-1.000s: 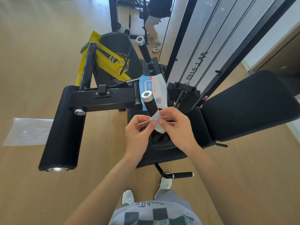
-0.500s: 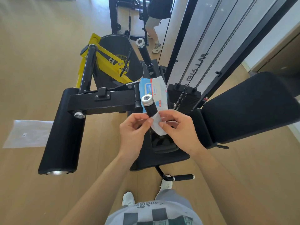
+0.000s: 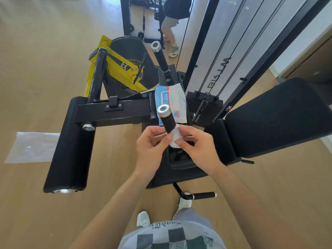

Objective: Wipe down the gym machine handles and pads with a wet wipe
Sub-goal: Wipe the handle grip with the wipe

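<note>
At the bottom of the view are the person's checkered shirt (image 3: 172,238) and white shoes (image 3: 142,218) on the wooden floor (image 3: 45,212). Just ahead of the feet, a short black lever (image 3: 203,195) sticks out low from under the machine.

Above it the two hands meet over the black seat (image 3: 179,169). The left hand (image 3: 152,148) pinches the wet wipe (image 3: 174,141) between thumb and forefinger from the left, with its other fingers loosely curled. The right hand (image 3: 197,150) pinches it the same way from the right. The small, bunched white wipe is pressed against the lower part of the near handle (image 3: 168,122), a black grip with a silver end cap that tilts up and away from the person.

Just behind that handle a blue and white wipes pack (image 3: 173,101) lies on the machine. The roller pad (image 3: 70,144) is to the left and the back pad (image 3: 278,119) to the right. The weight stack (image 3: 204,106) stands beyond the pack.

Farther off are the far handle (image 3: 159,56) and the yellow frame (image 3: 116,67). A clear plastic bag (image 3: 32,147) lies flat on the floor at far left. Another person's legs (image 3: 168,31) show at the top.
</note>
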Action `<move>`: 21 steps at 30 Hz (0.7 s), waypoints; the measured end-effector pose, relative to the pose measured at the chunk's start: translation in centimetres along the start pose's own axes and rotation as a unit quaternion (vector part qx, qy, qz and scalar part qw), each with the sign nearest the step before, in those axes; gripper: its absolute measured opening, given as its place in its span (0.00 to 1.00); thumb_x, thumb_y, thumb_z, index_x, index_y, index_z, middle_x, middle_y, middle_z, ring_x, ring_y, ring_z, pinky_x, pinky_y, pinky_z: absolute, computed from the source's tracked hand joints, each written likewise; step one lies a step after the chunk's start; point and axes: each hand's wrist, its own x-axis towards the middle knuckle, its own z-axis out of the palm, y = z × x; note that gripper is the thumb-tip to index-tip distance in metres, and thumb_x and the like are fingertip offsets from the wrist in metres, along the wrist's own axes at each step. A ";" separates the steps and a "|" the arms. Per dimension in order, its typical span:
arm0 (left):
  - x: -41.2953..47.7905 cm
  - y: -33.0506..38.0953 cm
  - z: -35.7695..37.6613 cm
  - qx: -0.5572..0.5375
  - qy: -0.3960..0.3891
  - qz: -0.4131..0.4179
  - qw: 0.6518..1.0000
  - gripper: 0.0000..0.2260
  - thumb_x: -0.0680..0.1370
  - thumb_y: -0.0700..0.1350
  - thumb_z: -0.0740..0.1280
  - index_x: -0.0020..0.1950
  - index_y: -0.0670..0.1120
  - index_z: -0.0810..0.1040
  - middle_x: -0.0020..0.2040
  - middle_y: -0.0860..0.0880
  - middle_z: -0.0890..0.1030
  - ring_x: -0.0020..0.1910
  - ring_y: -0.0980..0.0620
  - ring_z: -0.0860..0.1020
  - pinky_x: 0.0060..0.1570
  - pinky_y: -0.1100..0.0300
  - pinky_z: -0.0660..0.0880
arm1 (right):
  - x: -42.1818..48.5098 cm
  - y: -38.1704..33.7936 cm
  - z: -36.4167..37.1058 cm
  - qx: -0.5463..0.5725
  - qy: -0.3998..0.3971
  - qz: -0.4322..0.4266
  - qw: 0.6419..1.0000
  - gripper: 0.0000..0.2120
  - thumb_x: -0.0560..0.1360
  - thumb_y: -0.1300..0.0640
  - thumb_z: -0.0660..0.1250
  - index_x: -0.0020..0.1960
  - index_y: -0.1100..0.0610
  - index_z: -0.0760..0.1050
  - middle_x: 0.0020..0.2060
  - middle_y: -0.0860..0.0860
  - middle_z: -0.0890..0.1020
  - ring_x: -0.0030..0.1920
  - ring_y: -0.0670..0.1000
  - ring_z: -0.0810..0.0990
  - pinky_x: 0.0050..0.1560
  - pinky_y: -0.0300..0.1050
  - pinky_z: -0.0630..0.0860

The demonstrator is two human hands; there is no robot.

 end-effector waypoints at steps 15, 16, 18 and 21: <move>1.3 4.2 -0.4 0.001 0.093 0.058 0.994 0.08 0.73 0.37 0.77 0.49 0.38 0.81 0.44 0.48 0.86 0.44 0.51 0.85 0.46 0.61 0.81 | 3.1 -4.6 0.0 0.014 0.026 -0.039 0.999 0.18 0.77 0.62 0.73 0.67 0.57 0.80 0.62 0.49 0.83 0.59 0.47 0.83 0.60 0.45 0.82; 1.5 4.6 -0.4 -0.009 0.100 0.067 0.993 0.08 0.74 0.36 0.77 0.50 0.39 0.81 0.45 0.49 0.86 0.46 0.51 0.86 0.46 0.62 0.81 | 3.5 -5.0 0.0 0.010 0.020 -0.038 0.999 0.19 0.78 0.61 0.73 0.68 0.57 0.80 0.64 0.49 0.82 0.60 0.47 0.83 0.61 0.46 0.81; 1.6 4.7 -0.3 -0.013 0.105 0.074 0.992 0.08 0.75 0.36 0.76 0.51 0.40 0.81 0.46 0.49 0.86 0.47 0.51 0.86 0.47 0.62 0.81 | 3.8 -5.1 0.0 0.014 0.008 -0.028 0.999 0.20 0.78 0.61 0.73 0.70 0.57 0.78 0.65 0.50 0.82 0.61 0.47 0.82 0.61 0.48 0.81; 1.1 3.3 0.0 0.012 0.097 0.053 0.994 0.06 0.75 0.38 0.76 0.49 0.42 0.82 0.43 0.50 0.86 0.44 0.53 0.84 0.47 0.61 0.81 | 2.8 -4.0 -0.1 0.024 0.003 -0.007 1.000 0.20 0.78 0.63 0.72 0.70 0.57 0.78 0.65 0.48 0.81 0.61 0.46 0.82 0.61 0.47 0.81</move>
